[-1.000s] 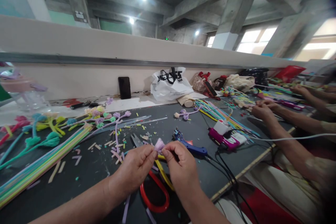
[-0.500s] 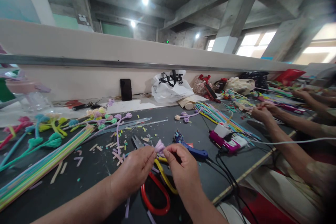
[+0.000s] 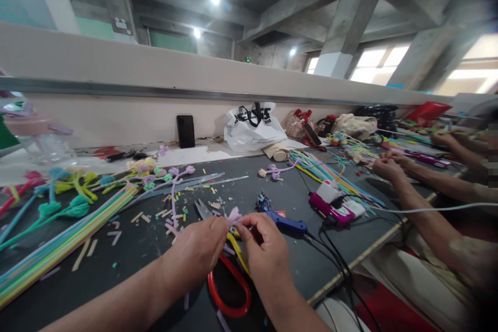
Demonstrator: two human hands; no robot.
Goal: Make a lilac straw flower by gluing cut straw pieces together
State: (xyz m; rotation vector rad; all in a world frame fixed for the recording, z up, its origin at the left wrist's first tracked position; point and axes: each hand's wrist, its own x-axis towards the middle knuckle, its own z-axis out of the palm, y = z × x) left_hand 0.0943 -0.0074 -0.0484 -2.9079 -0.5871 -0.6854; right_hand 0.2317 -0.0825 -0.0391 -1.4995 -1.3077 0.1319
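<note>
Between my two hands is a small lilac pipe-cleaner flower (image 3: 234, 216). My left hand (image 3: 202, 246) pinches it from the left, its fingertips mostly hidden behind the back of the hand. From the other side my right hand (image 3: 266, 249) grips the flower's edge between thumb and forefinger. Beneath the hands lie scissors with red handles (image 3: 229, 290), their blades pointing away, and a yellow-handled tool (image 3: 237, 250), partly covered by my hands. Just right of them rests a blue glue gun (image 3: 286, 222).
Pipe-cleaner bundles (image 3: 70, 238) and finished flowers (image 3: 73, 207) spread over the left side. Small offcuts litter the middle. A purple power strip (image 3: 334, 210) with cables sits at right, near a co-worker's arms (image 3: 420, 202). A phone (image 3: 185, 131) and white bag (image 3: 254, 129) stand behind.
My right hand has shifted slightly left, its fingers closer to my left hand. The lilac flower has moved a little left and looks more spread at the top.
</note>
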